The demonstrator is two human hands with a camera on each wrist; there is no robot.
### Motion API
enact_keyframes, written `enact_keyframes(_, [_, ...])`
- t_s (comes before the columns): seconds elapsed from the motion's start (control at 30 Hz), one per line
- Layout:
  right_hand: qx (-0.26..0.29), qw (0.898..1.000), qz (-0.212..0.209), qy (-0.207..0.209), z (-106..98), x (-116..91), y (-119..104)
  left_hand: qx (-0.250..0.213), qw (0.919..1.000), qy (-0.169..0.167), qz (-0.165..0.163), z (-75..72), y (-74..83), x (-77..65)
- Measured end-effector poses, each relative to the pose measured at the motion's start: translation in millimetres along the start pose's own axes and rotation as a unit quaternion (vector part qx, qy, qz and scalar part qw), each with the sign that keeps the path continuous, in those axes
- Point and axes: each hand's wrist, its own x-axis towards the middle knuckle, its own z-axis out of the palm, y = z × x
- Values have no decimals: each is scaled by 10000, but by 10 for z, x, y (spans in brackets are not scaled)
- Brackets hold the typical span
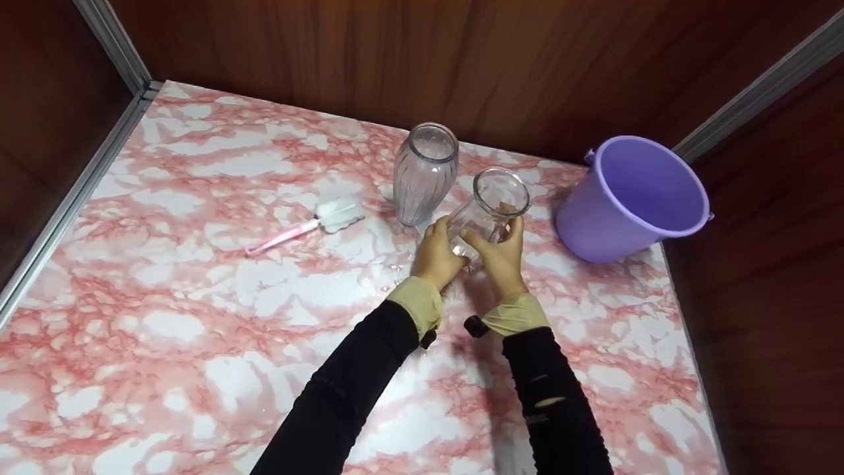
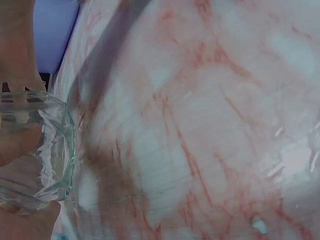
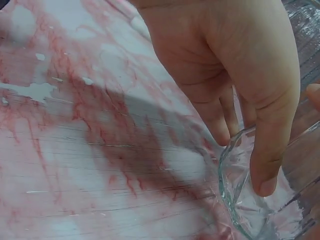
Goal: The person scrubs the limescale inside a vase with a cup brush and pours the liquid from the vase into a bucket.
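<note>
Both hands hold a clear glass vase (image 1: 484,208), tilted with its round mouth toward the back right. The left hand (image 1: 438,258) grips its left side near the base. From the right, the right hand (image 1: 504,260) holds it, thumb across the front and fingers curled round the far side. The vase's thick faceted base (image 2: 55,150) shows in the left wrist view. In the right wrist view the same base (image 3: 235,195) appears close up, with a thumb over it. A second, ribbed glass vase (image 1: 425,175) stands upright just behind the left hand.
A pink-handled brush with a white sponge head (image 1: 339,214) lies to the left. At the back right stands a purple bucket (image 1: 593,218). Water drops (image 1: 393,269) wet the marbled red-and-white tabletop (image 1: 283,330). Brown wood-grain panels (image 1: 369,59) rise around it.
</note>
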Motion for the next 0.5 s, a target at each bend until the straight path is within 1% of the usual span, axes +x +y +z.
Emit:
enact_keyframes(0.17, [284,9996,42,-19,42,35,-2,23,9997,182,-154,4,21,13])
enact_keyframes(0.27, [227,9997,52,1,53,80,10,51,9990,329,-296,8,50,24])
enact_keyframes(0.33, [128,9999,41,-13,60,112,8,27,9981,500,-352,11,71,29])
enact_keyframes(0.4, [52,10000,-33,-60,67,153,15,-132,9970,688,-340,19,94,33])
enact_keyframes(0.47, [37,9998,-169,-106,78,195,30,-348,9955,849,-245,26,112,31])
enact_keyframes(0.5, [-68,9996,-233,-113,83,219,50,-478,9945,913,-190,30,119,30])
